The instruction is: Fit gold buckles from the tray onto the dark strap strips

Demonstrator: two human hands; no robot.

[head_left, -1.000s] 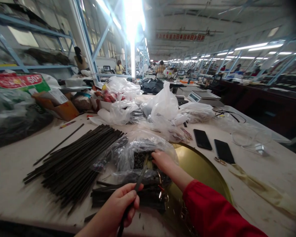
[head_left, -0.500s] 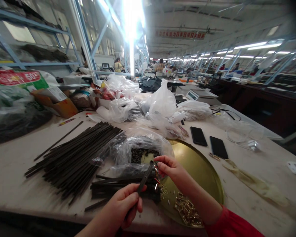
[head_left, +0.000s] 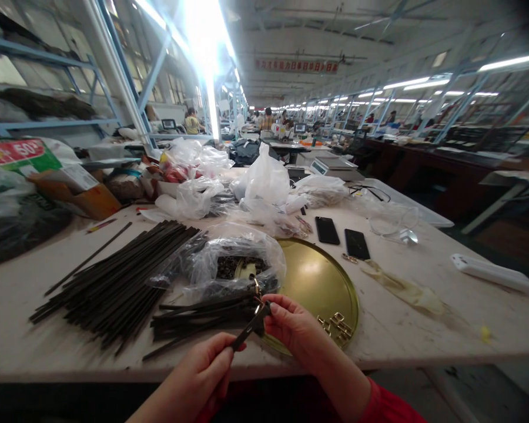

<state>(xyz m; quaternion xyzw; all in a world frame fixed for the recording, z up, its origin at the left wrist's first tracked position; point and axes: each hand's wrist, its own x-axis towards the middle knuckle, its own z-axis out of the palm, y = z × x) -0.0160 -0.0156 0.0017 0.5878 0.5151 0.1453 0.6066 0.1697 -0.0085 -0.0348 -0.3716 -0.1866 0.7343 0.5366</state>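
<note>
My left hand (head_left: 209,367) is closed around a narrow dark strap (head_left: 247,332), which slants up to the right. At the strap's far end my right hand (head_left: 297,330) pinches the tip between thumb and fingers; whether a small part is held there too, I cannot tell. Just behind lies a bundle of similar dark straps (head_left: 194,320) with gold metal pieces at its right end. A round gold tray (head_left: 320,276) sits beyond my right hand, with loose gold buckles (head_left: 340,326) near its front edge. An open clear plastic bag (head_left: 194,267) holds small dark pieces.
A large pile of dark straps (head_left: 119,285) spreads over the table's left side. Two black phones (head_left: 327,230) lie behind the tray, with a pale yellow cloth strip (head_left: 401,288) to the right. White plastic bags (head_left: 264,182) and a scale (head_left: 335,167) stand farther back.
The view has turned right, so the table's things appear farther left. My right hand has come lower and now grips the strap's tip, while my left hand keeps hold of the strap.
</note>
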